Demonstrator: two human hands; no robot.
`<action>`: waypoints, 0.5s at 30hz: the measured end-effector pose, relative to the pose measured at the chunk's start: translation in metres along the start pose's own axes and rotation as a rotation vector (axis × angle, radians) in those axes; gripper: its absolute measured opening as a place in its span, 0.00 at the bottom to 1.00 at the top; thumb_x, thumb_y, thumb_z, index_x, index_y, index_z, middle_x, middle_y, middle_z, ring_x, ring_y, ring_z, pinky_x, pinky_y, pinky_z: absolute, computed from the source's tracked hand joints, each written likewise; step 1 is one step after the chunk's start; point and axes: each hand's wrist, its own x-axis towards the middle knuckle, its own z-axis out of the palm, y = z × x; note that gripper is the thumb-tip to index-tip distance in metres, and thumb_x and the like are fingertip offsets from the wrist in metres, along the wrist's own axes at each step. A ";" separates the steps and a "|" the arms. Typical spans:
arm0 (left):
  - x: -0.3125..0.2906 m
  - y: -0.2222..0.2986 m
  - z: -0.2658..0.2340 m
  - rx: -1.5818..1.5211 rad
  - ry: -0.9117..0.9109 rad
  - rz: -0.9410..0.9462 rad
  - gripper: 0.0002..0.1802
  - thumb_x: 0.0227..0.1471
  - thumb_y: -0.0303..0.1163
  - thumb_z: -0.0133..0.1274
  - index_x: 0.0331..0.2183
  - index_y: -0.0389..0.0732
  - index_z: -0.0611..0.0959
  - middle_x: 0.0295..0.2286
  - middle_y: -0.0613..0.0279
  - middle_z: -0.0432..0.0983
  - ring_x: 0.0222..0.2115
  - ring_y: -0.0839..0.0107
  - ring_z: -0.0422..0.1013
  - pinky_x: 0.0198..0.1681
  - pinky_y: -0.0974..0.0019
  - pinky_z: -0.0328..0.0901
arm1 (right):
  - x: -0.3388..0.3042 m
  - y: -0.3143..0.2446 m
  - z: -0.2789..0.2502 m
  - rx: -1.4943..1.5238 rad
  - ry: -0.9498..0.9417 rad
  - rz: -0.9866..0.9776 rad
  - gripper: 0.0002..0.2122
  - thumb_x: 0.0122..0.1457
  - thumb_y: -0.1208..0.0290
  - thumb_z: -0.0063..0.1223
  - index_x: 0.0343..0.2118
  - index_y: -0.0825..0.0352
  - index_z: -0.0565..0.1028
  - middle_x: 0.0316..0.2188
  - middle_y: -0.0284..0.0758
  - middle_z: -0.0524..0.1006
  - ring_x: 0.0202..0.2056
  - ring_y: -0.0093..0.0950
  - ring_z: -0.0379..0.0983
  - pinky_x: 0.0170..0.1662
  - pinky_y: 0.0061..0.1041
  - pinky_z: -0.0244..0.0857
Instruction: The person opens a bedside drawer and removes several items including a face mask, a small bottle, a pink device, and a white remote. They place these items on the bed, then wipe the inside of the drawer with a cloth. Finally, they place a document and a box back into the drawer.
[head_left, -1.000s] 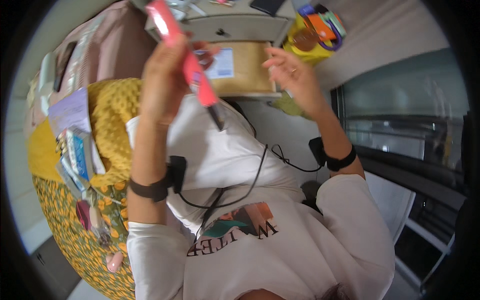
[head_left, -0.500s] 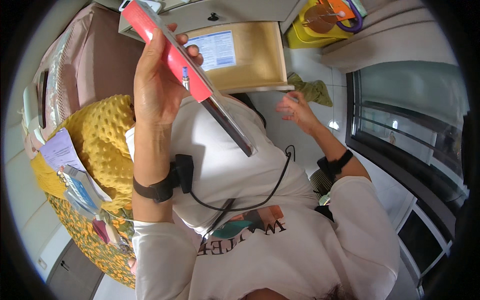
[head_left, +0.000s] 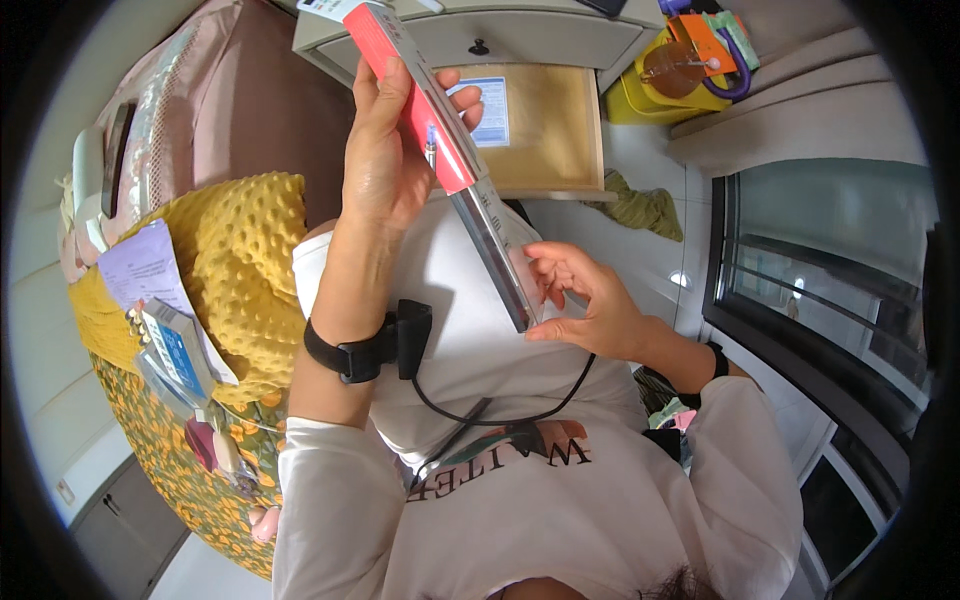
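Note:
A long, narrow flat box [head_left: 456,165] slants across the view in front of my chest. Its upper part is red and white; the lower part looks clear over a dark inside. My left hand [head_left: 385,155] is wrapped round the red part, thumb on the near side and fingertips showing past the far edge. A slim pen-like shape with a blue-violet tip [head_left: 432,145] shows against the red by my palm; whether it is printed or real I cannot tell. At the box's lower end, my right hand [head_left: 590,310] grips the corner between thumb and fingers.
Beyond my hands, a drawer [head_left: 545,120] stands pulled out with a printed sheet [head_left: 491,115] inside. A yellow bin [head_left: 640,95] holds several things at the far right. Left lie a yellow blanket [head_left: 245,270], a lilac paper [head_left: 150,270] and small boxes [head_left: 178,345]. A black cable [head_left: 480,418] hangs below the wrists.
My right hand has come in from the right and taken hold of the box's lower end. My left hand and the box have shifted right and slightly down in the view.

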 end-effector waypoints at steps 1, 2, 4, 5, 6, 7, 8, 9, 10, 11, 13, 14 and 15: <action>-0.003 0.001 0.002 0.006 -0.010 -0.008 0.25 0.60 0.42 0.40 0.54 0.49 0.52 0.38 0.50 0.69 0.37 0.57 0.73 0.40 0.54 0.73 | -0.002 -0.005 0.003 0.001 0.042 -0.044 0.34 0.46 0.75 0.65 0.56 0.67 0.58 0.40 0.33 0.69 0.38 0.20 0.67 0.38 0.19 0.60; -0.006 0.001 0.003 0.012 -0.048 -0.004 0.26 0.60 0.42 0.40 0.55 0.51 0.50 0.38 0.49 0.68 0.38 0.56 0.73 0.40 0.54 0.73 | -0.001 -0.008 0.005 0.010 0.078 -0.099 0.33 0.46 0.74 0.64 0.55 0.68 0.59 0.39 0.33 0.69 0.37 0.20 0.67 0.37 0.19 0.61; -0.013 0.002 0.006 -0.021 -0.110 -0.057 0.30 0.61 0.39 0.39 0.57 0.57 0.43 0.38 0.49 0.68 0.40 0.52 0.72 0.40 0.53 0.73 | 0.001 -0.017 0.005 0.053 0.168 -0.108 0.32 0.48 0.75 0.62 0.56 0.68 0.58 0.40 0.34 0.69 0.38 0.21 0.67 0.39 0.20 0.62; -0.016 0.001 0.008 -0.051 -0.147 -0.081 0.31 0.60 0.37 0.40 0.57 0.58 0.42 0.38 0.49 0.69 0.40 0.51 0.73 0.39 0.53 0.73 | 0.001 -0.022 0.004 0.075 0.211 -0.121 0.32 0.49 0.75 0.61 0.56 0.68 0.57 0.40 0.34 0.69 0.38 0.21 0.68 0.39 0.20 0.62; -0.018 0.000 0.010 -0.051 -0.175 -0.106 0.32 0.60 0.36 0.40 0.57 0.58 0.42 0.37 0.49 0.70 0.40 0.51 0.73 0.39 0.53 0.73 | 0.005 -0.026 0.003 0.074 0.256 -0.160 0.31 0.52 0.76 0.58 0.57 0.69 0.54 0.41 0.35 0.69 0.39 0.22 0.68 0.41 0.20 0.63; -0.020 0.000 0.011 -0.051 -0.204 -0.131 0.32 0.60 0.35 0.41 0.57 0.58 0.41 0.37 0.49 0.70 0.40 0.51 0.73 0.38 0.53 0.73 | 0.009 -0.029 0.003 0.085 0.273 -0.178 0.31 0.52 0.76 0.57 0.57 0.69 0.54 0.41 0.35 0.69 0.40 0.22 0.68 0.42 0.20 0.62; -0.022 0.000 0.012 -0.035 -0.224 -0.138 0.34 0.59 0.34 0.42 0.57 0.58 0.41 0.37 0.48 0.71 0.40 0.51 0.73 0.38 0.53 0.73 | 0.013 -0.033 0.002 0.095 0.293 -0.192 0.31 0.53 0.76 0.57 0.57 0.70 0.53 0.41 0.36 0.69 0.40 0.22 0.68 0.42 0.20 0.62; -0.023 0.002 0.012 -0.044 -0.217 -0.140 0.34 0.59 0.34 0.43 0.57 0.58 0.41 0.37 0.48 0.71 0.40 0.51 0.73 0.38 0.53 0.73 | 0.017 -0.035 0.002 0.106 0.310 -0.210 0.31 0.53 0.76 0.56 0.57 0.70 0.53 0.40 0.36 0.69 0.40 0.22 0.67 0.42 0.20 0.62; -0.024 0.004 0.012 -0.050 -0.225 -0.132 0.34 0.58 0.33 0.43 0.57 0.58 0.41 0.37 0.47 0.71 0.40 0.50 0.73 0.38 0.53 0.73 | 0.021 -0.038 0.002 0.092 0.297 -0.231 0.29 0.55 0.76 0.55 0.57 0.71 0.53 0.41 0.36 0.69 0.40 0.22 0.67 0.43 0.21 0.62; -0.024 0.007 0.011 -0.051 -0.234 -0.124 0.35 0.58 0.33 0.44 0.56 0.58 0.41 0.37 0.47 0.71 0.40 0.50 0.73 0.38 0.53 0.73 | 0.024 -0.039 0.004 0.109 0.288 -0.222 0.29 0.55 0.76 0.55 0.57 0.71 0.54 0.41 0.36 0.69 0.39 0.22 0.67 0.43 0.20 0.62; -0.025 0.014 0.008 -0.075 -0.175 -0.092 0.38 0.55 0.29 0.47 0.56 0.54 0.40 0.37 0.44 0.71 0.38 0.49 0.74 0.39 0.51 0.73 | 0.029 -0.041 0.007 0.151 0.272 -0.185 0.29 0.55 0.76 0.54 0.58 0.71 0.55 0.42 0.36 0.68 0.39 0.21 0.67 0.43 0.20 0.62; -0.025 0.016 0.006 -0.066 -0.159 -0.068 0.39 0.54 0.28 0.48 0.56 0.53 0.40 0.36 0.43 0.71 0.37 0.49 0.74 0.39 0.51 0.73 | 0.033 -0.042 0.009 0.113 0.272 -0.203 0.29 0.56 0.73 0.54 0.58 0.72 0.55 0.43 0.36 0.67 0.38 0.22 0.67 0.42 0.20 0.63; -0.026 0.019 0.005 -0.071 -0.152 -0.039 0.40 0.53 0.27 0.49 0.56 0.51 0.40 0.36 0.43 0.71 0.37 0.49 0.74 0.39 0.51 0.73 | 0.036 -0.042 0.011 0.075 0.274 -0.221 0.29 0.57 0.70 0.53 0.58 0.72 0.55 0.44 0.36 0.67 0.38 0.22 0.68 0.40 0.21 0.64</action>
